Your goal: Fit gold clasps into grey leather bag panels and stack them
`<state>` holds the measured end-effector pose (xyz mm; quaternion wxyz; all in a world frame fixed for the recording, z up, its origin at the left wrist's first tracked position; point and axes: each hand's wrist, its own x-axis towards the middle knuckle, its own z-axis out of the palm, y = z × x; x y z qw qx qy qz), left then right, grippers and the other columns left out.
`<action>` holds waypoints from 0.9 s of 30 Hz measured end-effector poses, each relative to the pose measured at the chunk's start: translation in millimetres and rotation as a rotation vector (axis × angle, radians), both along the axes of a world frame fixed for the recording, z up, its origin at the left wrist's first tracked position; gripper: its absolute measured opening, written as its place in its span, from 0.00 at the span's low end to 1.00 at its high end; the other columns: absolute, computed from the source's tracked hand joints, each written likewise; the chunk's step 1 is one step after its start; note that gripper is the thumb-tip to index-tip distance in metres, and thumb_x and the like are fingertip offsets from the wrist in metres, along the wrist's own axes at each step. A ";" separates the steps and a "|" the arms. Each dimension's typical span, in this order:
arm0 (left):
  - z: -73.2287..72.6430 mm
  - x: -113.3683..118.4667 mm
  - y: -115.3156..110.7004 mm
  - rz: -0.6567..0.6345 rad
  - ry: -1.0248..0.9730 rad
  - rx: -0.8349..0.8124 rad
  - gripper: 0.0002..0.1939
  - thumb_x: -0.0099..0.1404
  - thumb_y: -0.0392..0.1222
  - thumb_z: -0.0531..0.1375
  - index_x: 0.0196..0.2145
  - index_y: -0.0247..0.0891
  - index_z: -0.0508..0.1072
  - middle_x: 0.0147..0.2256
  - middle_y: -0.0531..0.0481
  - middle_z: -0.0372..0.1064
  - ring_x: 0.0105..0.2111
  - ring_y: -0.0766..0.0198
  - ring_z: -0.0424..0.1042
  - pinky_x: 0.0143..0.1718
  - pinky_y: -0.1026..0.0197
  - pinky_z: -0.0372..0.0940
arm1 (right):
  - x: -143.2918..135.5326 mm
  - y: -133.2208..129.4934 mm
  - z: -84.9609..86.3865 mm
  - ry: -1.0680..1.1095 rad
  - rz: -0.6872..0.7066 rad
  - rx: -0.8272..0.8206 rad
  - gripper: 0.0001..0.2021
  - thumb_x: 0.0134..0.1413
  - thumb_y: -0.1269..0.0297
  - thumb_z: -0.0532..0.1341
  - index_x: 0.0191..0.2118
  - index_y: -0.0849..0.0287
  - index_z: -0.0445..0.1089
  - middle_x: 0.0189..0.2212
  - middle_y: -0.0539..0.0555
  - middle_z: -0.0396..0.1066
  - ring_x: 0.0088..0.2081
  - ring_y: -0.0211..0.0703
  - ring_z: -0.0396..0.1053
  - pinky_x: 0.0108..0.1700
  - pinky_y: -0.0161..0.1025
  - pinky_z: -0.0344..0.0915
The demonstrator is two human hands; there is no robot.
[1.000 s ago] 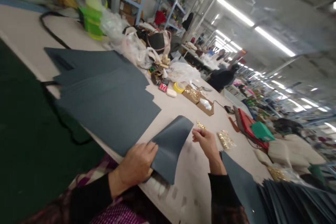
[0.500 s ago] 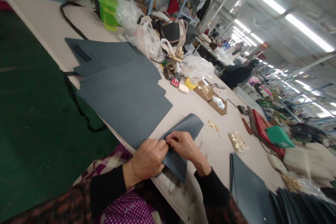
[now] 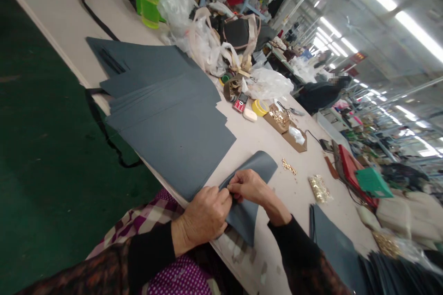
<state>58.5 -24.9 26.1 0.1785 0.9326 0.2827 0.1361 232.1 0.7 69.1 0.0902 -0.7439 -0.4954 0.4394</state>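
A dark blue-grey sheet, perhaps leather (image 3: 260,166), is folded over on itself at the table's near edge. My left hand (image 3: 206,214) is closed round the sheet's near side, its fingers curled. Against those fingers, my right hand (image 3: 248,186) pinches at the fold; whatever small thing may lie between its fingertips is hidden. To the left lies a fanned stack of similar blue-grey sheets (image 3: 173,138). Beyond the folded sheet is a loose heap of small gold metal pieces (image 3: 289,167), with a clear bag of gold pieces (image 3: 319,189) to its right.
Cardboard trays (image 3: 294,139), a roll of yellow tape (image 3: 260,108) and plastic bags (image 3: 270,84) line the far side. A green bottle (image 3: 150,0) stands at upper left. More dark sheets (image 3: 334,244) lie at right. Another person (image 3: 320,94) is farther back.
The view has shifted a little, so the table's contents sit farther right. Both hands keep their hold at the fold, with only slight finger movement.
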 end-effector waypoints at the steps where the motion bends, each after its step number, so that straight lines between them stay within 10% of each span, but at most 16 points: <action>1: 0.1 0.0 0.1 0.002 -0.003 0.006 0.17 0.59 0.40 0.59 0.46 0.34 0.69 0.40 0.44 0.69 0.40 0.51 0.67 0.40 0.48 0.64 | -1.2 2.3 2.1 0.002 -0.021 -0.030 0.04 0.44 0.73 0.63 0.22 0.61 0.70 0.12 0.47 0.67 0.16 0.35 0.66 0.19 0.28 0.63; 9: 2.3 3.1 1.4 0.033 0.003 0.039 0.17 0.56 0.36 0.57 0.44 0.35 0.71 0.39 0.44 0.70 0.40 0.50 0.68 0.42 0.48 0.65 | -4.5 9.3 10.1 -0.020 -0.050 -0.088 0.07 0.43 0.73 0.66 0.20 0.61 0.70 0.12 0.47 0.65 0.17 0.36 0.66 0.21 0.31 0.64; 14: 0.4 -2.4 -1.7 0.044 -0.077 0.104 0.21 0.54 0.30 0.55 0.46 0.36 0.72 0.41 0.44 0.72 0.43 0.52 0.70 0.46 0.51 0.66 | 7.1 -29.8 3.9 -0.261 -0.031 0.362 0.07 0.48 0.62 0.68 0.30 0.60 0.74 0.24 0.50 0.73 0.28 0.39 0.70 0.35 0.36 0.68; 19: -15.8 -1.4 5.0 -0.006 -0.246 0.305 0.23 0.56 0.27 0.52 0.48 0.33 0.72 0.46 0.43 0.73 0.44 0.53 0.73 0.48 0.52 0.66 | 29.2 -83.0 -7.6 -0.441 -0.363 0.650 0.29 0.50 0.60 0.67 0.57 0.61 0.65 0.50 0.62 0.69 0.49 0.51 0.67 0.53 0.48 0.64; 23: -19.8 13.4 -2.1 -0.089 -0.287 0.264 0.21 0.58 0.32 0.54 0.49 0.38 0.72 0.47 0.46 0.73 0.41 0.54 0.75 0.43 0.53 0.68 | 52.1 -108.6 -19.6 0.002 -0.572 0.604 0.32 0.45 0.67 0.66 0.59 0.56 0.63 0.32 0.49 0.70 0.31 0.41 0.68 0.35 0.38 0.67; 27: -10.3 26.9 -23.6 -0.149 -0.314 -0.114 0.26 0.62 0.44 0.56 0.58 0.43 0.63 0.48 0.46 0.69 0.41 0.56 0.74 0.41 0.57 0.69 | 103.9 -141.1 -3.4 -0.047 -0.689 0.740 0.27 0.43 0.70 0.63 0.54 0.55 0.68 0.24 0.44 0.64 0.27 0.37 0.64 0.30 0.34 0.63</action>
